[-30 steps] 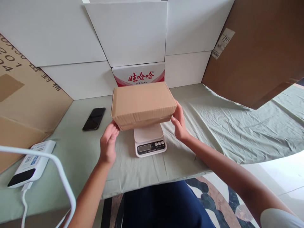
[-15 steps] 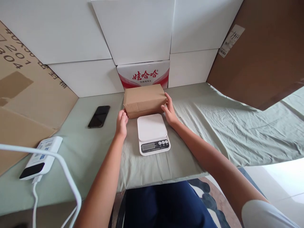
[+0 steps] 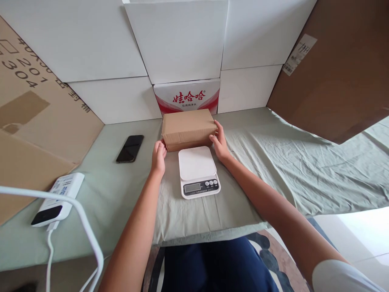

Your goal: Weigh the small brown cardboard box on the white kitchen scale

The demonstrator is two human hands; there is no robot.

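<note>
Brown cardboard sheets (image 3: 33,121) lean along the far left, printed with dark digits. Below them a white power bank (image 3: 57,199) lies on the pale green cloth (image 3: 288,162) that covers the surface, a white cable (image 3: 75,215) arching over it. Further right a black phone (image 3: 130,148) lies flat, screen dark, well apart from the hands.

At the middle, the left hand (image 3: 159,156) presses its fingers against the left end of a closed brown cardboard box (image 3: 188,129); the right hand (image 3: 220,144) presses the right end. So the grip is two-handed, clamping the box between the palms. The box sits on the cloth just behind a white kitchen scale (image 3: 198,171), whose platform is bare, and just in front of a white carton with red characters (image 3: 187,96) standing against white panels (image 3: 176,40).

On the far right a large brown board (image 3: 334,73) bearing a white label (image 3: 299,54) leans over the cloth.
</note>
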